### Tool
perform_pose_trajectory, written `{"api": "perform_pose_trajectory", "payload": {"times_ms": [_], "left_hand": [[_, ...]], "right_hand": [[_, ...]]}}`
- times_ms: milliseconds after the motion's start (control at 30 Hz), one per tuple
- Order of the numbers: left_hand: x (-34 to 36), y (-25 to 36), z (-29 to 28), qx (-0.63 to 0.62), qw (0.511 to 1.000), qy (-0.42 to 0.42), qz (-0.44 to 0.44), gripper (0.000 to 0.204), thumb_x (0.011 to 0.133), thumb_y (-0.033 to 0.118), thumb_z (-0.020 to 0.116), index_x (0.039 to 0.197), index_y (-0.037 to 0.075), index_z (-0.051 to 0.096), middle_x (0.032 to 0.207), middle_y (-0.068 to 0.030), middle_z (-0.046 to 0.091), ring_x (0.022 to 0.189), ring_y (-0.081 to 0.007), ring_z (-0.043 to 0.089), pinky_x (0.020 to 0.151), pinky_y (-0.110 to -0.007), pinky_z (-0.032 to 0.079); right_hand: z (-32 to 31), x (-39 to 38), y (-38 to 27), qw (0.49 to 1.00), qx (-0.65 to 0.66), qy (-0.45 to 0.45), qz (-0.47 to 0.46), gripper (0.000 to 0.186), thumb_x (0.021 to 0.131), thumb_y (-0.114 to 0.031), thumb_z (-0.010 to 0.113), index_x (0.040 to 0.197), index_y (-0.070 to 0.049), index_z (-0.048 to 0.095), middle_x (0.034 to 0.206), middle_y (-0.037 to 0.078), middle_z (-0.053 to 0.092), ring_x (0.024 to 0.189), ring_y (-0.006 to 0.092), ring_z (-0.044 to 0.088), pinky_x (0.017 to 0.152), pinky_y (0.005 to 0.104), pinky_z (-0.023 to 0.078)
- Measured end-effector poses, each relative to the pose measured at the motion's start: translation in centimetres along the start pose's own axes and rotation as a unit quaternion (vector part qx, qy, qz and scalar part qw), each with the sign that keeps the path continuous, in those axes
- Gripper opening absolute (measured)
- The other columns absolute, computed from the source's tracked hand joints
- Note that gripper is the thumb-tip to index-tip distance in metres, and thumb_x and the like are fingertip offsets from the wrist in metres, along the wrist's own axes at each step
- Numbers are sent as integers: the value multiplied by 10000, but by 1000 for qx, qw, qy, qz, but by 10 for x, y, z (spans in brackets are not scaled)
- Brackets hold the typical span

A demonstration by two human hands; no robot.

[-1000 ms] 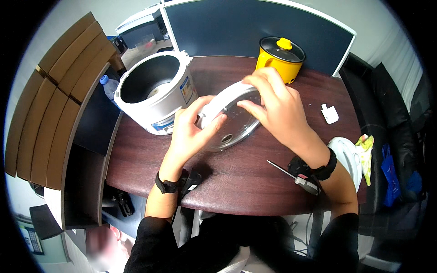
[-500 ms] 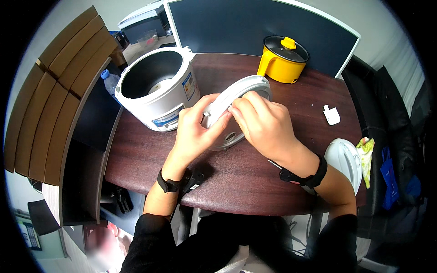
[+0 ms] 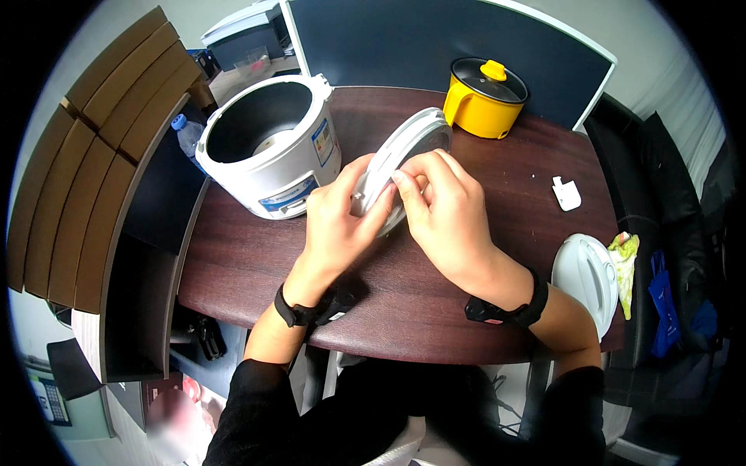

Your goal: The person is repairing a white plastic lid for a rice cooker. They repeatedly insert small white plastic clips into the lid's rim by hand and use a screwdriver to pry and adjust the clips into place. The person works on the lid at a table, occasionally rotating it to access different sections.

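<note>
A round white rice cooker lid part (image 3: 406, 133) is held up on edge, tilted, above the middle of the table. My left hand (image 3: 336, 221) is closed on its left rim, thumb on the near side and fingers behind. Against the inner face, my right hand (image 3: 451, 213) is closed in a pinch at the near rim; its fingertips hide whatever small piece may lie there. Just left of my hands stands the white rice cooker body (image 3: 256, 180), open at the top with a dark inside.
A yellow pot (image 3: 486, 109) with a glass lid stands at the back right. On the right side of the table (image 3: 435, 330) lie a small white plastic piece (image 3: 566, 194), a white lid cover (image 3: 583, 276) and a green-and-white cloth (image 3: 624, 268). Cardboard boxes (image 3: 62, 225) rise at left.
The lid part has risen slightly and turned more edge-on. Both hands moved with it, and the right hand's fingers have shifted along the rim.
</note>
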State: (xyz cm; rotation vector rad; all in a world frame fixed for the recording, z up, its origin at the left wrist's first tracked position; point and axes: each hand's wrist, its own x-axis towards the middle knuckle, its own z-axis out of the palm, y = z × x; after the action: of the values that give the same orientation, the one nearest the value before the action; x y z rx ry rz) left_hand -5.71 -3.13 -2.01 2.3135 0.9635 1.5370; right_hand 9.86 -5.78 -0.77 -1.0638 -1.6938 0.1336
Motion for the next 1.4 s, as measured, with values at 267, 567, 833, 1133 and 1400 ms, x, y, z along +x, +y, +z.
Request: {"api": "perform_pose_trajectory", "payload": {"times_ms": [267, 567, 833, 1133, 1400], "left_hand": [[-2, -4, 5, 14, 999, 26, 21, 398, 829, 83, 756, 1190, -1, 611, 880, -181, 721, 784, -291, 745, 654, -334, 575], [-5, -7, 13, 68, 994, 54, 73, 445, 813, 65, 760, 1218, -12, 590, 867, -172, 712, 720, -302, 721, 620, -349, 565], [-2, -12, 13, 87, 989, 45, 114, 477, 792, 54, 768, 1229, -4, 587, 892, -151, 711, 712, -281, 709, 614, -348, 555], [-3, -11, 10, 74, 993, 42, 86, 449, 799, 63, 769, 1209, 1, 596, 876, -142, 711, 699, -272, 710, 621, -345, 556], [-4, -6, 13, 88, 990, 51, 98, 471, 800, 50, 762, 1232, -7, 583, 827, -145, 696, 695, -280, 706, 599, -346, 551]], "right_hand": [[-5, 2, 4, 994, -92, -36, -51, 119, 913, -132, 654, 862, -46, 589, 821, 126, 613, 625, 340, 648, 554, 413, 526], [0, 6, 2, 970, 165, -48, 169, 179, 935, -98, 615, 806, 23, 584, 744, 146, 635, 641, 270, 647, 595, 380, 496], [-26, 16, 10, 651, 576, -182, 460, 185, 1029, -173, 531, 989, 0, 586, 719, -40, 471, 513, 25, 371, 477, 191, 326], [-16, 10, 9, 994, -19, -98, -47, 96, 936, -92, 618, 947, 1, 599, 862, 157, 620, 699, 318, 660, 601, 401, 515], [-6, 7, 14, 967, 210, -87, 118, 127, 965, -111, 607, 937, 13, 621, 725, 66, 581, 581, 157, 558, 523, 280, 444]]}}
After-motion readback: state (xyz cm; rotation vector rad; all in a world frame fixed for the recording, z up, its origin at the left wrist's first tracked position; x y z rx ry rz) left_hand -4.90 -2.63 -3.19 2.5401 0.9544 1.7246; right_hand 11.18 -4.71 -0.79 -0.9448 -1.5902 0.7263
